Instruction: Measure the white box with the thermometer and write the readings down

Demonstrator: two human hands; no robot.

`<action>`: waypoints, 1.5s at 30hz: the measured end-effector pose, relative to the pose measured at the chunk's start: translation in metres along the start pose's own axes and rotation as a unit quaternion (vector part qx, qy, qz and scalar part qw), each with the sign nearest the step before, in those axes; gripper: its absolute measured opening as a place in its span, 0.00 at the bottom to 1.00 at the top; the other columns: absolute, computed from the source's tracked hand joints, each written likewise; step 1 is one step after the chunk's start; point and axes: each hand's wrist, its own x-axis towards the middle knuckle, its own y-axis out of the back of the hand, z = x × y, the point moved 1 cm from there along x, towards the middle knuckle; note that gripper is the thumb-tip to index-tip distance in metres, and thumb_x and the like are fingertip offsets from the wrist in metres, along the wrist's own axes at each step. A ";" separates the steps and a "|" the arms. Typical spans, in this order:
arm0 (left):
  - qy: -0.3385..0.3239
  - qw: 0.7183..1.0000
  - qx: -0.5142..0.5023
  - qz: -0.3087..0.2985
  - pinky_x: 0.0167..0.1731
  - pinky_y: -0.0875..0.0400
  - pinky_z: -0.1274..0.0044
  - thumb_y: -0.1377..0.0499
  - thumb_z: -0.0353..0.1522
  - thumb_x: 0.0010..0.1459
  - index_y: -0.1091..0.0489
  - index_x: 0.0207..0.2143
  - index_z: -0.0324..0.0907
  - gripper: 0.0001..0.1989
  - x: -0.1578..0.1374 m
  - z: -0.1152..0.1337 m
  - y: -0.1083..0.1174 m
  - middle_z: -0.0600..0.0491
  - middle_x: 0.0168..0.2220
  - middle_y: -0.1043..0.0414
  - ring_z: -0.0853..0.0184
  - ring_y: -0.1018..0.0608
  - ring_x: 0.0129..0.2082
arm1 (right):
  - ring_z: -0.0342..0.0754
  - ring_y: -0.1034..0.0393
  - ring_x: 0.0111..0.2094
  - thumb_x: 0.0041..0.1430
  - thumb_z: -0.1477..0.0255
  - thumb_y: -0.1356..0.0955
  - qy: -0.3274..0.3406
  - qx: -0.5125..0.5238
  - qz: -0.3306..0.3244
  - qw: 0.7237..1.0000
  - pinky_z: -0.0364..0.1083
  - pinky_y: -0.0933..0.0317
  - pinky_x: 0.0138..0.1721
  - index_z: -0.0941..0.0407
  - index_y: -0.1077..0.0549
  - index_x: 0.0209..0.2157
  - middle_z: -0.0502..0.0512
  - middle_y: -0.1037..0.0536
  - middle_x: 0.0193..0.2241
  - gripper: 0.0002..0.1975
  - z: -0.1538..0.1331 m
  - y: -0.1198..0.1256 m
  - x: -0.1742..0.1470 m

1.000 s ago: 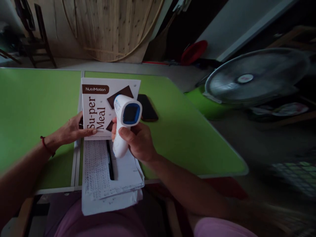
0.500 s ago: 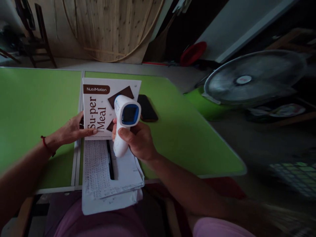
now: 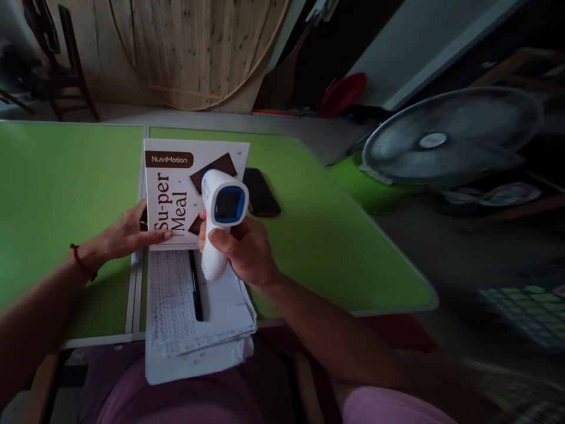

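My right forearm reaches in from the lower right, and my right hand point(image 3: 251, 253) is wrapped around the handle of a white thermometer point(image 3: 215, 221), thumb pressed along its near side. My left forearm slants in from the lower left, a red wristband point(image 3: 82, 263) on it, and my left hand point(image 3: 126, 232) is clamped on the left edge of a white box point(image 3: 168, 194), thumb flat across the lower front.

The thermometer stands upright in my fist, its blue-framed screen facing me, in front of the right part of the box. Below the box, a black pen point(image 3: 196, 291) lies on handwritten papers point(image 3: 170, 306) at the edge of the green table point(image 3: 331, 247).

My left fingers are mostly hidden behind the box. The thermometer covers some of the box's front. The screen is dark, any reading too hard to make out, and the phone point(image 3: 263, 194) is partly covered.
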 end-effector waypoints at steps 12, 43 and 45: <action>0.011 0.998 -0.046 0.038 0.39 0.19 0.67 0.31 0.43 0.54 0.32 0.50 0.40 0.27 0.001 -0.004 -0.004 0.42 0.52 0.23 0.54 0.19 0.46 | 0.42 0.34 0.24 0.44 0.54 0.23 -0.001 0.012 -0.003 1.000 0.47 0.37 0.25 0.53 0.25 0.31 0.47 0.26 0.24 0.19 0.001 0.004 0.001; -0.010 0.973 -0.007 0.229 0.52 0.21 0.60 0.28 0.41 0.50 0.33 0.51 0.44 0.29 0.007 -0.029 0.012 0.45 0.57 0.28 0.47 0.26 0.58 | 0.58 0.25 0.40 0.52 0.67 0.25 0.009 -0.628 -0.050 0.777 0.53 0.33 0.39 0.55 0.22 0.37 0.60 0.20 0.36 0.11 0.015 0.080 0.030; -0.015 0.973 -0.002 0.229 0.52 0.21 0.61 0.28 0.41 0.51 0.33 0.52 0.45 0.29 0.008 -0.031 0.011 0.45 0.57 0.29 0.47 0.27 0.59 | 0.57 0.25 0.39 0.53 0.68 0.25 0.002 -0.644 -0.052 0.763 0.52 0.34 0.38 0.55 0.23 0.36 0.60 0.21 0.36 0.09 0.018 0.080 0.032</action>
